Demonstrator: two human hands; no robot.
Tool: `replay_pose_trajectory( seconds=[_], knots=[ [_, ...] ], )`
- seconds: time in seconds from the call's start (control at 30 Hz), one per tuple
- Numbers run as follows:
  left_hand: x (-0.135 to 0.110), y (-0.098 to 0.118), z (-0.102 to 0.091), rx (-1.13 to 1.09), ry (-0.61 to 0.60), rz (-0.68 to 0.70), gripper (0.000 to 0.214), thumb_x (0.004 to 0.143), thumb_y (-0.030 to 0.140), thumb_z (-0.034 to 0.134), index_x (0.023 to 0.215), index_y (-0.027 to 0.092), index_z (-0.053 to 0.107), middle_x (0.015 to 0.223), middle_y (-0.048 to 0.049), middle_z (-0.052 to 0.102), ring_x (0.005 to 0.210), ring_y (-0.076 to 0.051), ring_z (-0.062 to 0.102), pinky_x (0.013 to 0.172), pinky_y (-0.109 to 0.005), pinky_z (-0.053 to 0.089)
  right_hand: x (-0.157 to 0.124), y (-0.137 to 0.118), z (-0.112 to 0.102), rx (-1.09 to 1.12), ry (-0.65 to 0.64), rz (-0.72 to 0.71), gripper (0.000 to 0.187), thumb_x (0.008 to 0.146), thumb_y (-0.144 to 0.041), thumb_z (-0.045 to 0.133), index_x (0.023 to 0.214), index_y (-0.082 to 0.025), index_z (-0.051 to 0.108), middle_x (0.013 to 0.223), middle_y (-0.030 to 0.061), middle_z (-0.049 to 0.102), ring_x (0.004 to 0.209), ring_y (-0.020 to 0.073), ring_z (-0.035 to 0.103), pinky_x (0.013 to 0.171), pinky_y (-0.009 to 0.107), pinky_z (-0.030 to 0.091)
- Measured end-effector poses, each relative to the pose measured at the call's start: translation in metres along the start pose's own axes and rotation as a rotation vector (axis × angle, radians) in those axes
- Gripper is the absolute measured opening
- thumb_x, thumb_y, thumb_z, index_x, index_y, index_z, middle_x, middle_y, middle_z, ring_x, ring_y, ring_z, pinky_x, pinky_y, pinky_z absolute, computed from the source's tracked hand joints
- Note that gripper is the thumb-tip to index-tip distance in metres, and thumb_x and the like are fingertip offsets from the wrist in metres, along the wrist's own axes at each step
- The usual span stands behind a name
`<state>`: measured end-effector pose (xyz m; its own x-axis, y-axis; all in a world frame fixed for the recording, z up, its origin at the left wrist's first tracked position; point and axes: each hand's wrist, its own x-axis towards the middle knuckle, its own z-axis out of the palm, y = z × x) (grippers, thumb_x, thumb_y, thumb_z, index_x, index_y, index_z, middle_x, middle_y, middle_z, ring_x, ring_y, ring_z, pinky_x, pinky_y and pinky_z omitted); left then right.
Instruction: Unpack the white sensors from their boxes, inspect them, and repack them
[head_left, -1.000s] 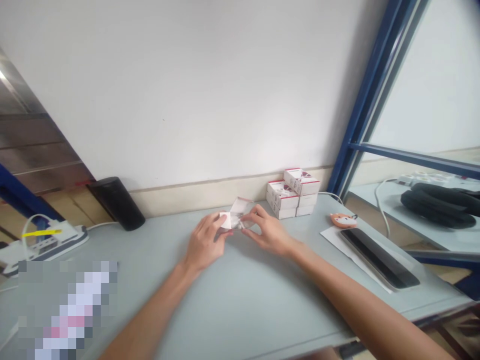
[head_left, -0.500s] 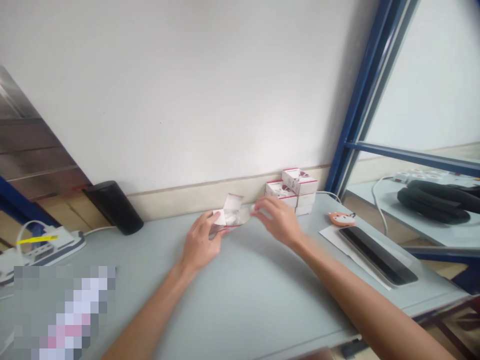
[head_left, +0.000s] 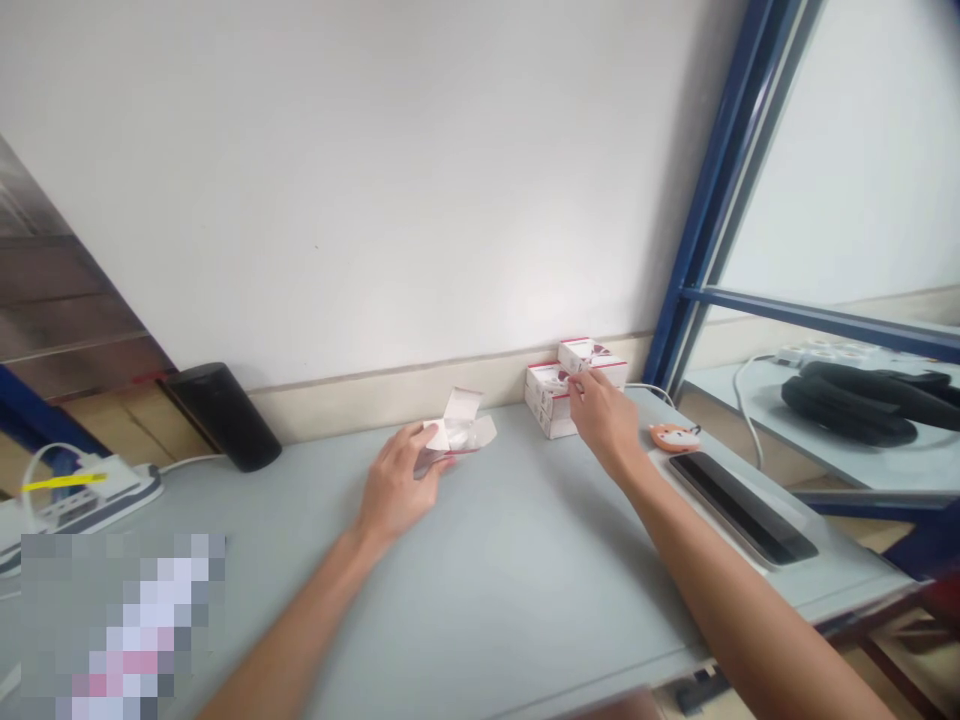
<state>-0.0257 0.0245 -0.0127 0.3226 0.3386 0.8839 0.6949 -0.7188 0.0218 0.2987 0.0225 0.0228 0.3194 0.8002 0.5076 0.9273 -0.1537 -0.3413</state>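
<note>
My left hand point(head_left: 399, 482) pinches the open box point(head_left: 459, 436); my right hand point(head_left: 606, 418) is by the stack point(head_left: 544, 402), right of that box; I can't tell if its fingers point(head_left: 584, 386) are closed.

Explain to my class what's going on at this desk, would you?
A person's left hand holds a small open box, its flaps spread. The right hand is at the stacked boxes by the wall, fingertips drawn together; whether it grips anything is unclear. A black cylinder stands on the desk, to the left.
</note>
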Motion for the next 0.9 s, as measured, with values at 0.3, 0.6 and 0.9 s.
replay_pose_trajectory(
  seconds=[0.3,0.6,0.9],
  knots=[
    [0.0,0.004,0.0,0.04,0.005,0.036,0.049,0.089,0.028,0.078,0.132,0.026,0.054,0.119,-0.0104,0.073,0.103,-0.026,0.074,0.09,-0.038,0.059,-0.017,-0.022,-0.004,0.269,0.169,-0.282,0.033,0.103,-0.029,0.045,0.117,-0.025,0.075,0.122,0.008,0.072,0.094,0.0232,0.07,0.072,0.033,0.046],
    [0.006,0.033,-0.004,-0.016,0.022,0.179,0.054,0.086,0.016,0.078,0.134,0.027,0.056,0.119,-0.0112,0.073,0.106,-0.025,0.073,0.094,-0.039,0.059,-0.071,-0.078,0.018,0.853,-0.33,-0.197,0.035,0.098,-0.043,0.053,0.111,-0.022,0.079,0.094,0.0045,0.073,0.075,0.018,0.062,0.074,0.031,0.047],
    [0.003,0.029,-0.001,-0.172,-0.209,0.123,0.062,0.093,0.023,0.072,0.148,0.032,0.044,0.13,-0.0061,0.072,0.117,-0.023,0.071,0.103,-0.039,0.057,-0.069,-0.075,0.032,1.064,-0.413,0.077,0.036,0.08,-0.049,0.068,0.093,-0.017,0.078,0.071,-0.0011,0.059,0.066,0.0153,0.05,0.063,0.028,0.039]
  ],
)
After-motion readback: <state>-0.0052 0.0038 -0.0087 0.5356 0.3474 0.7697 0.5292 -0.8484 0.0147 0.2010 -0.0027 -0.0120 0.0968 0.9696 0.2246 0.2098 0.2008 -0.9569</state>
